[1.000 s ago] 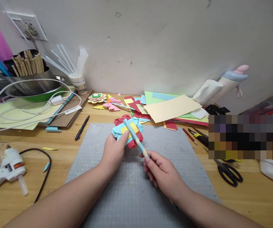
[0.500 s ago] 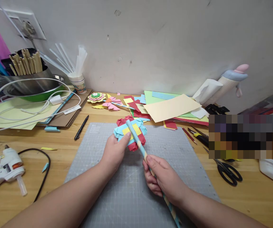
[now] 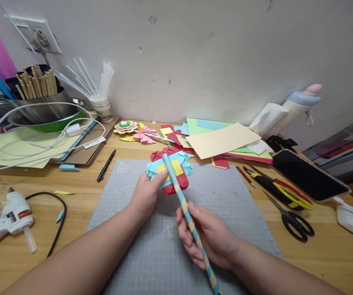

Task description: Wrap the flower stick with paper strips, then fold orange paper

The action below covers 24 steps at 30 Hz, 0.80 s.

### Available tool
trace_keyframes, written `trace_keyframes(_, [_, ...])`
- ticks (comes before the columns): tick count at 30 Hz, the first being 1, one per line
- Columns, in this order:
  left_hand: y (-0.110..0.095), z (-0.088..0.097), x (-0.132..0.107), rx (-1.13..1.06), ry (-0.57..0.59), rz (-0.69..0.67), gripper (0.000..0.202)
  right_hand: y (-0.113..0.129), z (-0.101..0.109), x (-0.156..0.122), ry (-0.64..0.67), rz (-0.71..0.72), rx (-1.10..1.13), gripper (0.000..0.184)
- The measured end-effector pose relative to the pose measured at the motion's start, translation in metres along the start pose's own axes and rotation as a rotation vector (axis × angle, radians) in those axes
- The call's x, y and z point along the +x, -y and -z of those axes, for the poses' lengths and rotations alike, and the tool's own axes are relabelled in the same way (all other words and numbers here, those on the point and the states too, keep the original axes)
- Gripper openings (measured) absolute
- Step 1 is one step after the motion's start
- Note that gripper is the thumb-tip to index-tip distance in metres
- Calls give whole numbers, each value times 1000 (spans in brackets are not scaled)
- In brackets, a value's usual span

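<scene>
Turned to show more palm, the right hand [image 3: 215, 235] now holds the long blue-and-cream striped paper stick [image 3: 181, 197] loosely between thumb and curled fingers. From that grip the stick's axis runs up and leftward — its top end over the yellow square patch [image 3: 178, 167] on the red-and-blue folded-paper flower [image 3: 182, 181]. Nearer the flower, the left hand [image 3: 145, 191] clamps its left edge, above the grey gridded mat [image 3: 127, 254].

Lighting medium-bright, diffuse, source out of frame. Wall [image 3: 176, 61] greyish, darkens toward top right corner. Soft shadow on cutting mat [image 3: 152, 254] between left hand [image 3: 147, 192] and right hand [image 3: 209, 235]. Mat's fine grid reads soft. Wide-angle distortion: outlet [image 3: 37, 35] and bottle [image 3: 301, 99] lean, 2 forearms look stretched.
</scene>
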<state>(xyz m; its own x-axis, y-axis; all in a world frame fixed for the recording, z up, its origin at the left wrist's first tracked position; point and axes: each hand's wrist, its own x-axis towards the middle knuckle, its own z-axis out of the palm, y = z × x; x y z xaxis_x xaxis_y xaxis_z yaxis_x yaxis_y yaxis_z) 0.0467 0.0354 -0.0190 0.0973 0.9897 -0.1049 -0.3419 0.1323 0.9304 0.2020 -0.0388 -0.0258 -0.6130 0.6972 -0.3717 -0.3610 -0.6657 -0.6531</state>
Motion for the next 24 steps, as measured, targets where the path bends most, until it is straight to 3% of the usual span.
trace_keyframes(3, [-2,1,4,-129,112,29,35,4,0,-2,81,-37,60,30])
trace_keyframes(7, [-5,4,7,-216,175,119,35,4,1,-1,76,-11,40,27])
trace_keyframes(14, [-9,15,16,-337,133,172,38,8,6,-6,324,-204,210,30])
trace_keyframes(16, [-8,18,19,-350,187,182,48,12,6,-8,239,-91,222,27])
trace_keyframes(18, [-7,20,20,-338,233,202,56,18,4,-8,97,125,158,25])
trace_keyframes(20, [-5,19,20,-291,243,214,55,24,4,-6,-18,261,87,25])
trace_keyframes(24, [-2,16,18,-210,273,238,48,32,9,-1,-153,308,103,35])
